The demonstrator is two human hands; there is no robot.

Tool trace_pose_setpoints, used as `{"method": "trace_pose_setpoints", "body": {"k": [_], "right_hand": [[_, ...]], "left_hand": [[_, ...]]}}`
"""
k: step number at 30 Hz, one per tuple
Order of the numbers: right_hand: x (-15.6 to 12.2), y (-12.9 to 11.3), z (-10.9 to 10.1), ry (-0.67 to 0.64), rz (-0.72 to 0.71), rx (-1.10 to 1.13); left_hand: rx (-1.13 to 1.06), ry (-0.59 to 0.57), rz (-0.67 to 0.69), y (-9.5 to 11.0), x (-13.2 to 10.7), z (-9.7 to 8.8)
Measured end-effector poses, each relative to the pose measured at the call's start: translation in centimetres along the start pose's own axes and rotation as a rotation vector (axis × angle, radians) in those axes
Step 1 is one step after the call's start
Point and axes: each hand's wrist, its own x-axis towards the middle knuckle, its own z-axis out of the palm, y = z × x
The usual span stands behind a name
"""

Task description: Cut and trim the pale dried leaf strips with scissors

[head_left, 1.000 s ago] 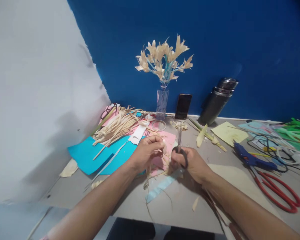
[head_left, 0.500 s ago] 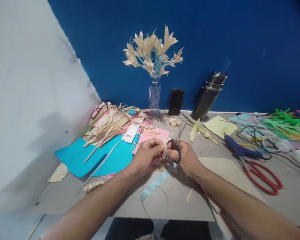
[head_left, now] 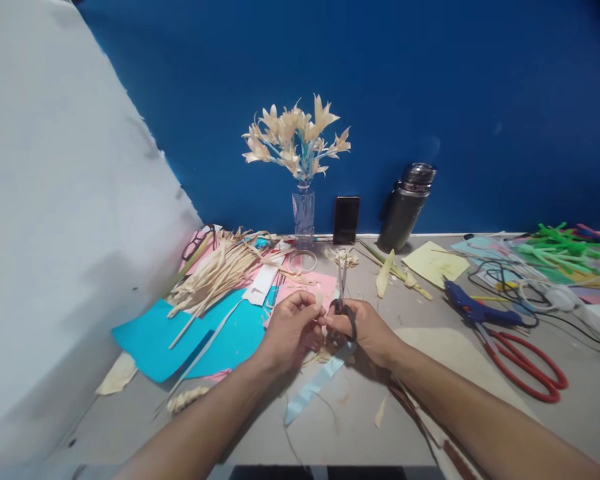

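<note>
My right hand (head_left: pixel 367 331) is closed through the black handles of a small pair of scissors (head_left: pixel 341 290), whose blades point away from me. Right beside it, my left hand (head_left: pixel 290 327) pinches a small pale husk piece (head_left: pixel 319 299) between its fingertips. The two hands touch above a light blue paper strip (head_left: pixel 316 383) lying on the grey table (head_left: pixel 260 427). Dry fibres and scraps lie under the hands.
Behind stand a glass vase of husk flowers (head_left: pixel 300 147), a phone (head_left: pixel 346 220) and a dark flask (head_left: pixel 405 207). Left are a husk strip pile (head_left: pixel 220 267) and cyan paper (head_left: pixel 190 330). Right lie a blue glue gun (head_left: pixel 473 310), red scissors (head_left: pixel 525 363), cables and green stems (head_left: pixel 560 247).
The view shifted, so the table things sit lower in frame. The scissor blades swung from tilted right to pointing straight away; both hands stay pressed together.
</note>
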Motion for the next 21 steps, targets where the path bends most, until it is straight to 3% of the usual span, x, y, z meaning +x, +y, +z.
{"method": "trace_pose_setpoints", "body": {"k": [3,9,15,17,21], "right_hand": [[0.1,-0.3,-0.3,0.014,0.004,-0.011],[0.2,-2.0,-1.2,0.217,-0.065,-0.083],[0.0,-2.6,-1.7,0.154,-0.081,-0.086],[0.0,-2.5,-1.7,0.151,-0.075,-0.084],[0.0,-2.6,-1.6,0.144,-0.076,-0.074]], "left_hand": [[0.075,0.047,0.055,0.2,0.0,-0.1],[0.320,0.104,0.221,0.5,-0.1,-0.2],[0.600,0.122,0.619,0.5,-0.6,-0.7],[0.601,0.132,0.582,0.6,-0.6,-0.8],[0.329,0.065,0.199,0.6,-0.1,-0.9]]}}
